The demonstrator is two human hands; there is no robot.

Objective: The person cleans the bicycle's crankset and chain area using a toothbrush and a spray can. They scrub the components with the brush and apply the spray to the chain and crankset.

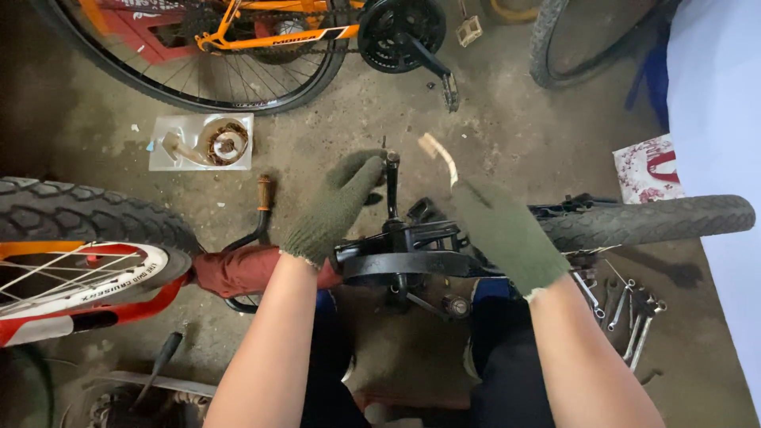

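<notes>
Head view: the gloved left hand (pixel 333 208) grasps the upright black crank arm (pixel 392 190) near mid-floor. The right hand (pixel 507 234) pinches a pale, thin tool (pixel 440 154), probably light. The crank looks rigid, heavy, greasy; gripping its shaft seems best.

A stained, dusty concrete floor (pixel 507 135) under dim light, with a pale wall (pixel 717 103) along the right edge.

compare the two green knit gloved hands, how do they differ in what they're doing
The left green knit gloved hand has its fingertips at the top of the black upright crank arm; the right green knit gloved hand pinches a pale curved strip. The left hand reaches up and right, while the right hand sits above the black bicycle frame part. Both wear matching gloves, forearms bare.
</notes>
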